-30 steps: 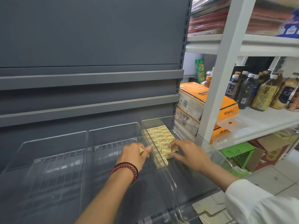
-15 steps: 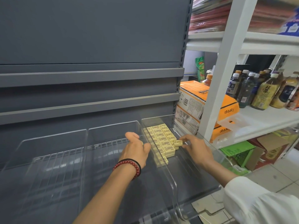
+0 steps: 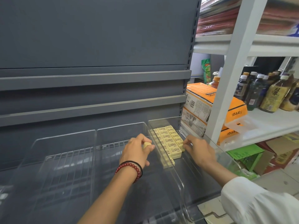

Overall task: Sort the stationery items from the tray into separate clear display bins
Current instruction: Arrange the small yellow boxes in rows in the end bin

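Observation:
Several small yellow erasers (image 3: 168, 139) lie in neat rows at the back of the rightmost clear bin (image 3: 179, 183). My right hand (image 3: 199, 151) is inside that bin, its fingertips pinching an eraser (image 3: 181, 147) at the right edge of the rows. My left hand (image 3: 137, 151), with a red bead bracelet on the wrist, hovers over the middle clear bin (image 3: 113, 131) and grips one loose yellow eraser (image 3: 146, 145) between thumb and fingers. The tray is not in view.
A third clear bin (image 3: 53, 143) sits at the left on the grey shelf with its wire grid. Grey shelf panels rise behind. To the right, a white rack (image 3: 229, 75) holds orange cartons (image 3: 210, 101) and drink bottles (image 3: 273, 94).
My right hand has brought its eraser down against the right edge of the rows. My left hand has stayed over the middle bin, and the eraser in it now shows.

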{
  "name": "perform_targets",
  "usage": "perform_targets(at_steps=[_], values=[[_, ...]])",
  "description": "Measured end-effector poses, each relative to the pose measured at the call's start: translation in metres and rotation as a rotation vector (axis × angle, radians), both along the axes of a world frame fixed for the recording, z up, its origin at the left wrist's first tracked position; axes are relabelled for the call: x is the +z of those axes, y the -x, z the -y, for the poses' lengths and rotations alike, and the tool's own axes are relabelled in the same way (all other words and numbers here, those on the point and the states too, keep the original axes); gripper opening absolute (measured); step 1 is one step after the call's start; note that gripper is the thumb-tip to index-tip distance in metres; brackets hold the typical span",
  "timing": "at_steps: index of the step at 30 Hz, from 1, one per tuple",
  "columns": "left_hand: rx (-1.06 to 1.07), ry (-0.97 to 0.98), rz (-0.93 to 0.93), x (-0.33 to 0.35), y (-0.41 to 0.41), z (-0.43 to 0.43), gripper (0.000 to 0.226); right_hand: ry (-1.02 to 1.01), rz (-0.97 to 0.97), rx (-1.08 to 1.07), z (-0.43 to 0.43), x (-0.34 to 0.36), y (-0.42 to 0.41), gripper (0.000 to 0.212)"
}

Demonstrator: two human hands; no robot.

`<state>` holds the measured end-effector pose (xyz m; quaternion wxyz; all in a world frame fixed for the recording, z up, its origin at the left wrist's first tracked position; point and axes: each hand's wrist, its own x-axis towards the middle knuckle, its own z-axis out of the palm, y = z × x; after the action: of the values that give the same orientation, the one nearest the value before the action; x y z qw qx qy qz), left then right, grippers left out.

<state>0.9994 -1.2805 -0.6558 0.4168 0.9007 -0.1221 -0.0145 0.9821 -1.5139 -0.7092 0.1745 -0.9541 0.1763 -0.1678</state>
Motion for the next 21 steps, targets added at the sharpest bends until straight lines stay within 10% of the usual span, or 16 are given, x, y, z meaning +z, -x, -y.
perform_targets(at_steps=[10,21], values=[[0.077,0.208,0.063,0.010,0.003,-0.002,0.016,-0.398,0.252,0.526,-0.056,0.046,0.013,0.026],[0.050,0.319,0.036,0.007,0.000,0.001,0.022,-0.178,0.253,0.535,-0.075,0.050,0.011,0.028]])
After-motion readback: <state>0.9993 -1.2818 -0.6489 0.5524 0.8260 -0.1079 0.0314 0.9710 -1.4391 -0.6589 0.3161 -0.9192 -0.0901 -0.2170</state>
